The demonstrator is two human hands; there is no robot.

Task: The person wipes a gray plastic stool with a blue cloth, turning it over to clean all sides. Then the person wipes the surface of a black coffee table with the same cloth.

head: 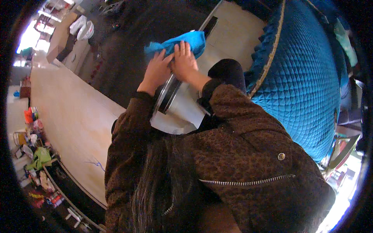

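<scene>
A bright blue cloth (189, 39) lies bunched under both of my hands, over the edge of a dark surface with a shiny metal-like rim. My left hand (158, 68) touches the cloth's lower left part with its fingers spread; how firmly it grips cannot be seen. My right hand (184, 61) presses on the middle of the cloth, fingers extended and close together. Below the hands the shiny rim (163, 96) runs down towards my body, beside a black strip and a pale surface.
A blue quilted cover (297, 87) with a tan edge fills the right side. A pale floor (75, 116) stretches along the left, with a cardboard box (62, 38), white plastic bags (84, 30) and a green cloth-like item (40, 158) among clutter.
</scene>
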